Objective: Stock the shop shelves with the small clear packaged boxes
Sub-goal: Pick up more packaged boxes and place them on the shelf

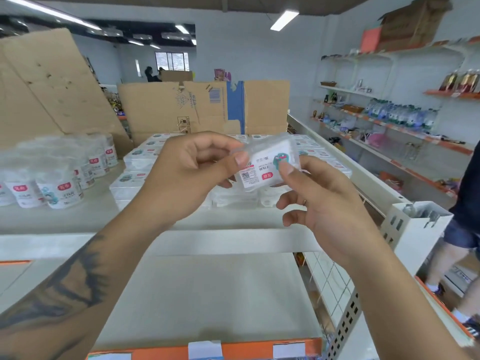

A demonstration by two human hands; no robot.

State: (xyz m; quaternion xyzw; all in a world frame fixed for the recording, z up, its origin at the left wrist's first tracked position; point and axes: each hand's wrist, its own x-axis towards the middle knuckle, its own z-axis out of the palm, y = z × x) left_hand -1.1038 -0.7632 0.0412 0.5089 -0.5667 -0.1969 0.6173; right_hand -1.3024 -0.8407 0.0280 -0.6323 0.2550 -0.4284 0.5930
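A small clear packaged box (262,165) with a white label, red logo and teal cartoon is held up above the top shelf (78,216). My left hand (187,175) pinches its left edge with thumb and fingers. My right hand (319,201) grips its right side, thumb on the label. Behind the hands, several rows of the same flat clear boxes (135,162) lie on the top shelf, partly hidden by my hands.
Round clear tubs with red labels (59,188) stand on the shelf's left. Cardboard boxes (181,107) rise at the back. A bare lower shelf (207,294) with an orange price rail sits below. A person's legs (459,242) stand at the right beside wall shelves (389,123) of goods.
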